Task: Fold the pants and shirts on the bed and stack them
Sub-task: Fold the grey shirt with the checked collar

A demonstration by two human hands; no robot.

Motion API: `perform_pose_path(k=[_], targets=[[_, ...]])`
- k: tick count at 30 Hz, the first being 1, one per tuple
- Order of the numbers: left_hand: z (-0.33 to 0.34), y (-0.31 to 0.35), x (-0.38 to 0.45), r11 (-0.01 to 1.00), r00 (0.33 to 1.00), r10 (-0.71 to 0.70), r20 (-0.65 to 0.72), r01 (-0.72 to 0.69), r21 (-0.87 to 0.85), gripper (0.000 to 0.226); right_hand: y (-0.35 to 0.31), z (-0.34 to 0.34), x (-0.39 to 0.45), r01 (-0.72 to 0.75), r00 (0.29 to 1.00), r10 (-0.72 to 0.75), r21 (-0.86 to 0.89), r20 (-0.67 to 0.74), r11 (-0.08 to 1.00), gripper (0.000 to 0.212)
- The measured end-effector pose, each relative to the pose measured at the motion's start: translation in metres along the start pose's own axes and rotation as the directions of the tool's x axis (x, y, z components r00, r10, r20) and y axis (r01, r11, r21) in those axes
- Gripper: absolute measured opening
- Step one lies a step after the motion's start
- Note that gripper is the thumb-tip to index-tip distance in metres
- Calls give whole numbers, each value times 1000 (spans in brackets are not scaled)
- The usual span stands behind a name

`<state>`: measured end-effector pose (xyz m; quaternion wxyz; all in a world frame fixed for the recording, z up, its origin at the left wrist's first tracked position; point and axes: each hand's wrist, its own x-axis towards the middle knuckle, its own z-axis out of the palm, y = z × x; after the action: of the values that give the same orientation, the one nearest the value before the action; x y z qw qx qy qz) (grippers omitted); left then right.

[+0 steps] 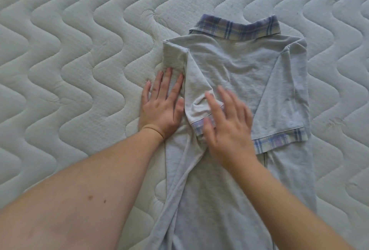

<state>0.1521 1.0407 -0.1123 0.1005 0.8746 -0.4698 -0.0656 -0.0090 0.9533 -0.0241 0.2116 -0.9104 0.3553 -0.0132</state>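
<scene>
Head view: a pale blue shirt point(235, 82) lies back-up on the quilted mattress point(69, 60), plaid collar point(237, 28) at its far end, both sleeves folded inward. Left hand point(161, 108) presses flat on the shirt's left edge, fingers straight. Right hand point(229, 128), fingers spread and blurred, sits over the shirt's left sleeve cuff point(199, 128).

Quilted white mattress point(79, 70) under a pale blue shirt point(235, 70).

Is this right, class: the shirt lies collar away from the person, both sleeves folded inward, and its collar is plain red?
No. The head view shows the shirt lying so, both sleeves folded inward, but its collar is blue-and-cream checked, not plain red.
</scene>
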Motion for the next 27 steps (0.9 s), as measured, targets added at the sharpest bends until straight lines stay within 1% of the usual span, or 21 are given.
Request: perform_pose_path(k=[2,3,4,6,7,10,11,14,16,17,20,22,24,26,27], targets=[[-2,0,0,1000,1000,0,26,0,2,65,19,-9,3,-131,985,115,118,131,984,64],[-2,0,0,1000,999,0,33,-1,5,67,26,-11,4,-163,972,139,119,190,979,66],[-3,0,-1,1000,999,1,36,-1,7,67,32,-12,4,-167,966,145,86,216,982,67],[-2,1,0,1000,999,-1,33,0,17,68,37,-11,3,-155,970,146,32,193,987,64],[-2,1,0,1000,1000,-5,30,4,27,70,37,-12,4,-163,973,156,26,171,986,57],[-2,3,0,998,1000,-19,19,18,56,75,36,-14,2,-193,975,185,58,123,979,19],[-2,3,0,998,1000,-21,16,20,58,76,35,-16,1,-208,975,199,97,101,973,15],[-3,3,0,998,1000,-25,9,25,54,76,31,-21,-8,-232,972,231,229,32,945,19],[-3,4,0,998,1000,-28,7,27,55,75,30,-23,-16,-212,977,212,238,23,948,27],[-3,4,0,998,1000,-30,8,29,57,75,31,-22,-21,-181,983,180,215,26,960,32],[-4,4,0,998,999,-36,8,35,56,76,36,-21,-33,-19,998,17,45,54,999,43],[-4,4,0,998,999,-38,9,37,52,76,37,-19,-41,-18,996,21,-36,83,999,44],[-4,4,0,998,999,-37,11,36,47,76,35,-17,-49,-11,996,25,-161,85,987,41],[-5,5,0,999,999,-34,10,33,41,75,27,-18,-54,5,994,30,-312,105,950,35],[-5,5,0,999,999,-34,7,33,38,75,21,-19,-52,-4,995,37,-329,95,944,28]])
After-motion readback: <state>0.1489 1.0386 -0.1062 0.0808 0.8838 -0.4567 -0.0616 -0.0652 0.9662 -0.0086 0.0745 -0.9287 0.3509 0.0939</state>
